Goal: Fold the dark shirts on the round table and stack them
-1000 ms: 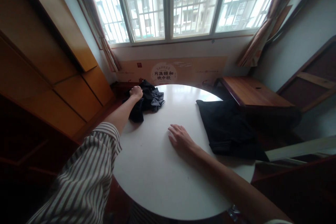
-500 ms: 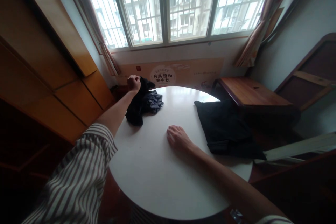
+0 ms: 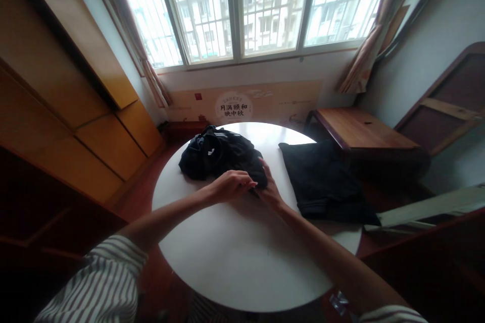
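A bunched black garment (image 3: 227,151) with a small white mark and pale stripes lies toward the far left of the round white table (image 3: 250,257). My left hand (image 3: 235,184) is closed on its near edge, fingers curled in a pinch. Close beside it, my right hand (image 3: 270,187) grips the garment's near right corner, with a finger running up along the cloth; part of this hand is hidden behind the fabric. To the right lies a second black garment (image 3: 326,179), folded flat and hanging past the table's edge. Neither hand touches that one.
A wooden side table (image 3: 367,128) stands beyond the table at the right. Wooden cabinets (image 3: 102,146) line the left side. A barred window (image 3: 235,10) is ahead, above a printed banner (image 3: 265,101). A pale ledge (image 3: 428,209) runs along the right.
My left hand has come from the table's far left edge to its middle, bringing the black garment, now spread wider. My right hand has turned from resting on the table to gripping the cloth.
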